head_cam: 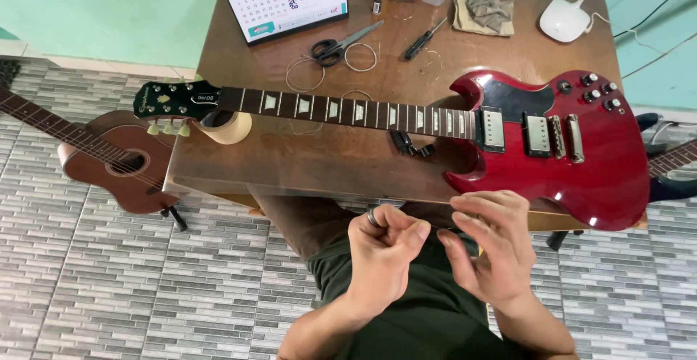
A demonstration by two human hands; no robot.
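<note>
1. Bright, even daylight filled the scene; nothing sat in deep shade.
2. Glare streaked the glossy red guitar body (581, 164), strongest along its lower edge.
3. Above the guitar body, the brown table (348, 156) gave back a soft pale sheen near its front edge.
4. Shadows stayed short and faint, just under the guitar's neck (348, 111).
5. Below the guitar body, the left hand (381, 251) and right hand (488, 247) looked slightly soft, fingertips smeared.
6. Far left of the guitar body, the floor tiles (109, 280) bowed with wide-lens distortion.
</note>
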